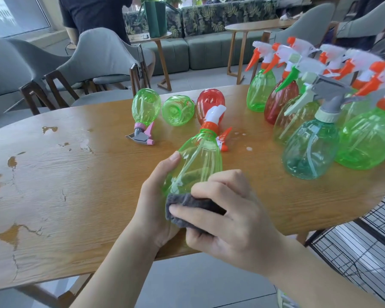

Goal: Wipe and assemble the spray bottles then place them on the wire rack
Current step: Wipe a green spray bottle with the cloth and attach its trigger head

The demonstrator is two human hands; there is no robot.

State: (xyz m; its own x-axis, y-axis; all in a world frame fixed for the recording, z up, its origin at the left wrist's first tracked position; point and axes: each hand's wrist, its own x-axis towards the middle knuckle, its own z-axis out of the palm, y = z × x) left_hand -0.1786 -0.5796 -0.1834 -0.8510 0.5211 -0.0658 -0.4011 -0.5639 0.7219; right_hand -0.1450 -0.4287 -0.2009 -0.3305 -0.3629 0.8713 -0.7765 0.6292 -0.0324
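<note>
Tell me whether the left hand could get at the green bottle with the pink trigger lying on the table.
Probably not right now: the left hand is wrapped around the green bottle being wiped. The path to the pink-trigger bottle looks clear across bare table, once it lets go.
</note>
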